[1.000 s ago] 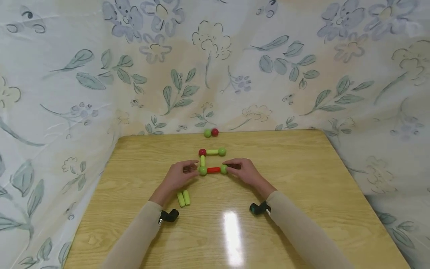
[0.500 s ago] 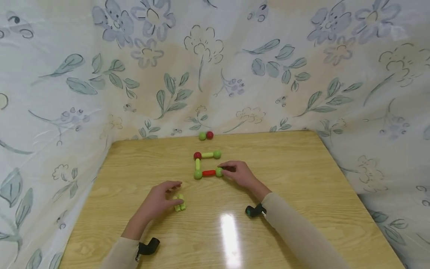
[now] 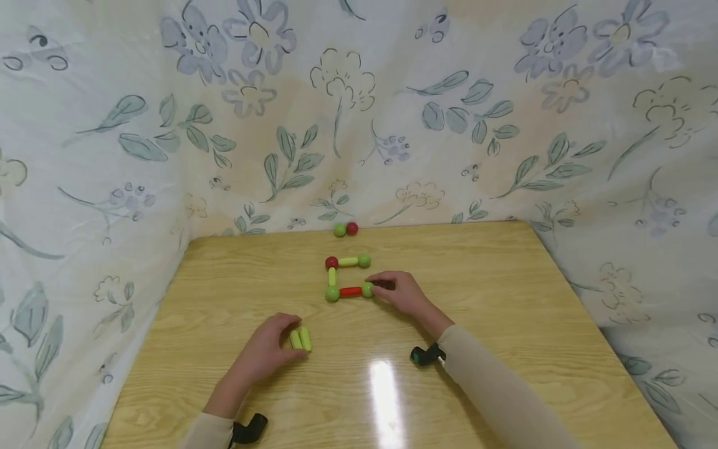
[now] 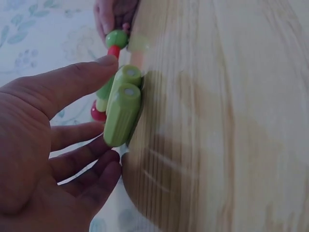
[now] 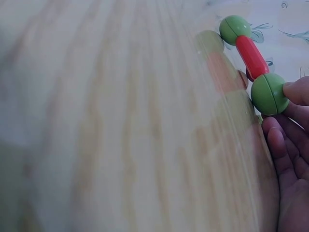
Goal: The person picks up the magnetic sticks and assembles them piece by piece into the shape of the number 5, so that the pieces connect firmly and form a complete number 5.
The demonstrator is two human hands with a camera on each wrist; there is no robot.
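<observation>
Two light-green rods [image 3: 300, 339] lie side by side on the table. My left hand [image 3: 269, 348] is spread around their left side, thumb and fingers apart; in the left wrist view the thumb lies close to the rods [image 4: 122, 113], and I cannot tell whether it touches them. My right hand [image 3: 405, 294] pinches a green ball [image 3: 367, 289] at one end of a red rod [image 3: 350, 291]. The red rod's other end meets a second green ball [image 3: 333, 293]. From there a light-green rod [image 3: 332, 277] runs to a red ball [image 3: 331, 262], then another rod [image 3: 348, 262] to a third green ball [image 3: 364, 260].
A loose green ball [image 3: 339, 229] and a red ball [image 3: 352, 228] sit together near the back edge of the wooden table [image 3: 477, 262]. A floral cloth [image 3: 359, 125] hangs behind and at both sides.
My left hand has left the joined pieces and come back toward me, reaching the two loose light-green rods. The right hand stays at the same green ball.
</observation>
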